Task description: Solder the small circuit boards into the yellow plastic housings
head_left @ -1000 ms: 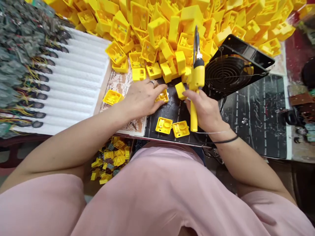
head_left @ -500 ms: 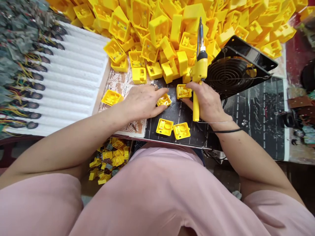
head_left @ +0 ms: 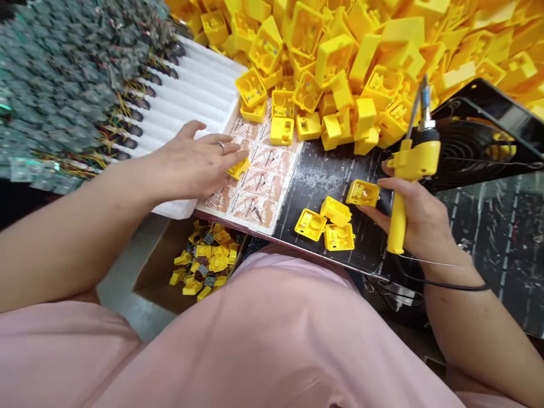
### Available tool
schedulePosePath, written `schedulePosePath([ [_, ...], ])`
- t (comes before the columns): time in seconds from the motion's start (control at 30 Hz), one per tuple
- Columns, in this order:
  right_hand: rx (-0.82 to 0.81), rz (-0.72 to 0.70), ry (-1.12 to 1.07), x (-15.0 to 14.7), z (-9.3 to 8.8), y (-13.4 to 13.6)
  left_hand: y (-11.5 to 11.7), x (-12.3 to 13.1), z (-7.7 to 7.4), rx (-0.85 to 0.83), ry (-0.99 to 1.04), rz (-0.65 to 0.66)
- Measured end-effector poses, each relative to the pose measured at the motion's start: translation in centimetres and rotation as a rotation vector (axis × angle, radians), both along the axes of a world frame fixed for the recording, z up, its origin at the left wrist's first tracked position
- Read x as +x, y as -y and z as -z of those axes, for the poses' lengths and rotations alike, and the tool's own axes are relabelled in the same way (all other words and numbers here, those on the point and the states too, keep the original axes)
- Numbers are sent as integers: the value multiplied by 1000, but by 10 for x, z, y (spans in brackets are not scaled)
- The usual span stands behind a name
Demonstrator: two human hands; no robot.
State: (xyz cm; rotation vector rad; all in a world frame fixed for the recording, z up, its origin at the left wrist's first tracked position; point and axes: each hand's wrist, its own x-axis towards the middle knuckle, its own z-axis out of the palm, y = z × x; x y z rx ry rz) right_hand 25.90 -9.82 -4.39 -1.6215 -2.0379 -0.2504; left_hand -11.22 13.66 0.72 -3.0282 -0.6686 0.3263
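My left hand [head_left: 191, 164] is palm down at the left of the work surface, fingers stretched out and fingertips over a small yellow plastic case [head_left: 238, 169] that they partly cover; its thumb is hidden. In my right hand [head_left: 425, 218] is a yellow soldering gun [head_left: 398, 218], its metal tip pointing up and away. Thumb and finger of that same hand reach to the edge of another open yellow case [head_left: 362, 193]. Close by lie two open case halves [head_left: 310, 224] [head_left: 339, 237] and a tilted case [head_left: 336, 211].
A heap of yellow cases [head_left: 340, 56] fills the back. Grooved white foam [head_left: 208, 79] with wired circuit boards [head_left: 80, 73] is at left. A black fan [head_left: 463, 136] stands at right. Below the edge, a cardboard box [head_left: 157, 277] holds yellow parts.
My left hand has let go of a case, which now sits tilted by the two halves, and moved left to another case. The view has turned left. The right hand keeps the soldering gun.
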Motion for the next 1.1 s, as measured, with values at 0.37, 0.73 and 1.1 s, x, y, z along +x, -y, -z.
schedulePosePath([
  [0.37, -63, 57, -108, -15, -24, 42, 61, 35, 7, -96, 25, 97],
  [0.73, 30, 100, -115, -24, -20, 36, 84, 143, 1, -411, 90, 146],
  [1.1, 22, 57, -180, -26, -5, 20, 54, 122, 7, -390, 244, -38],
])
